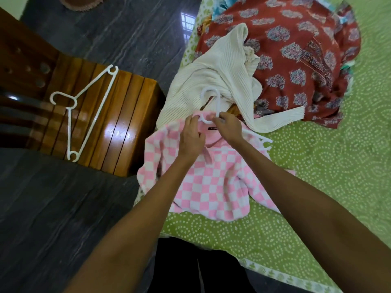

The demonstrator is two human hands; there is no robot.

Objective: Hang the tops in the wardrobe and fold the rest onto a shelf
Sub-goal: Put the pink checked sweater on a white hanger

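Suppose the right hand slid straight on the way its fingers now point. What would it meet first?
The right hand points up-left at the white hanger it pinches; straight past that, it would probably meet the left hand's fingertips first, though depth is unclear.

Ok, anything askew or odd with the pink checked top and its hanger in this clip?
Yes. The white hanger sits crooked in the pink checked top: its right end pokes out past the fabric onto the green bedsheet instead of inside the shoulder. Both hands, left and right, are at the collar.
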